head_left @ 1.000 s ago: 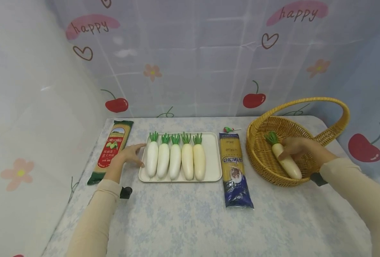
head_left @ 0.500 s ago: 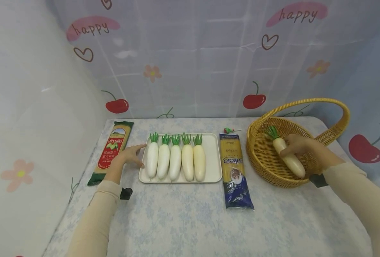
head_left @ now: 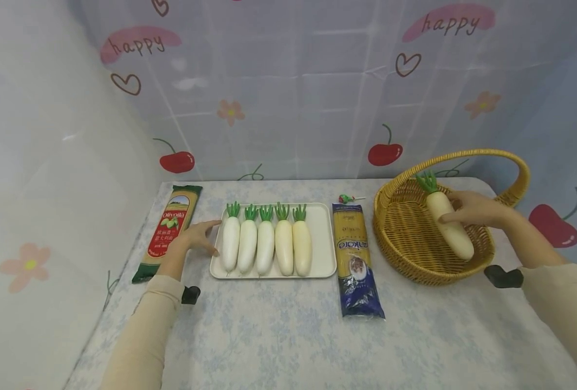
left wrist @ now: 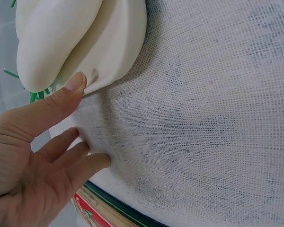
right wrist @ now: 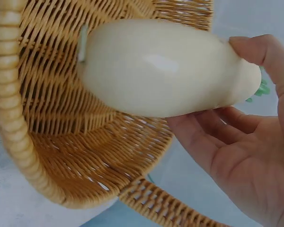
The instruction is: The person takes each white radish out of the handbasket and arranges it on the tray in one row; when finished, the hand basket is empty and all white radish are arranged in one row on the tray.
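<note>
My right hand (head_left: 480, 210) grips a pale white radish (head_left: 450, 225) with green leaf stubs, thumb on one side and fingers on the other. It holds the radish tilted within the wicker basket (head_left: 400, 227), over its right part. The right wrist view shows the radish (right wrist: 156, 71) raised off the woven bottom. At the left, my left hand (head_left: 195, 237) has its fingers spread beside the cream tray (head_left: 323, 238). In the left wrist view its thumb (left wrist: 75, 81) is at the tray rim (left wrist: 128, 52), seemingly touching it. Several radishes (head_left: 266, 246) lie side by side on the tray.
A green and red spaghetti packet (head_left: 168, 230) lies left of the tray, partly behind the left hand. Right of the tray is a yellow and blue pasta packet (head_left: 358, 260), with a small lollipop (head_left: 349, 199) behind it. The basket's tall handle (head_left: 464, 153) arches over its opening.
The right hand has lifted the radish from the basket's bottom and moved it up and to the right. My left hand stays in place by the tray.
</note>
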Demonstrator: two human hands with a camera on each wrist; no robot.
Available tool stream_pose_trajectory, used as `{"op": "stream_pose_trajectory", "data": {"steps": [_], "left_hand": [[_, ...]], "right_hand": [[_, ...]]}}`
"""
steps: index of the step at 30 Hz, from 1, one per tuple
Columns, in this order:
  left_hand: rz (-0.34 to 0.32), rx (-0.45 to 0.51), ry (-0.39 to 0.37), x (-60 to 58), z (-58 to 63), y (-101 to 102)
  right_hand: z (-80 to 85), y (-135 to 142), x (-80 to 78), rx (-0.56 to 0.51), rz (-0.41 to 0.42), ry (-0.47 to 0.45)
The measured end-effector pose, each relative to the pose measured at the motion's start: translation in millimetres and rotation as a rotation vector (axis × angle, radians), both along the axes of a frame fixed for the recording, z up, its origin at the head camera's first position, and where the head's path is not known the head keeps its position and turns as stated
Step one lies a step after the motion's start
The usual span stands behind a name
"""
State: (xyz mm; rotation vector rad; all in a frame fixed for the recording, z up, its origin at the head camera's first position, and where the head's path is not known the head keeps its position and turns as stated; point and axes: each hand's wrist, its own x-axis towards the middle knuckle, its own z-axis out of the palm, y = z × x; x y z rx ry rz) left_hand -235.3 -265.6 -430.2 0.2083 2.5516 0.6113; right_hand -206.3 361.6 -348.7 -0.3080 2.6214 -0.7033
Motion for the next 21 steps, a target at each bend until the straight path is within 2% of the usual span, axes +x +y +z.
{"op": "stream_pose_trajectory", "data": {"steps": [9, 17, 21], "left_hand": [[0.006, -0.011, 0.003, -0.9, -2.5, 0.3], [0.004, -0.016, 0.004, -0.8, -2.9, -0.3], [-0.001, -0.015, 0.013, -1.3, -3.0, -0.4]], "right_hand": [[14.7, -5.6, 25.8, -0.065, 0.010, 0.039], [17.8, -12.9, 48.6, -0.150, -0.013, 0.042], [16.1, -13.8, 57.7, -0.152, -0.047, 0.037]]}}
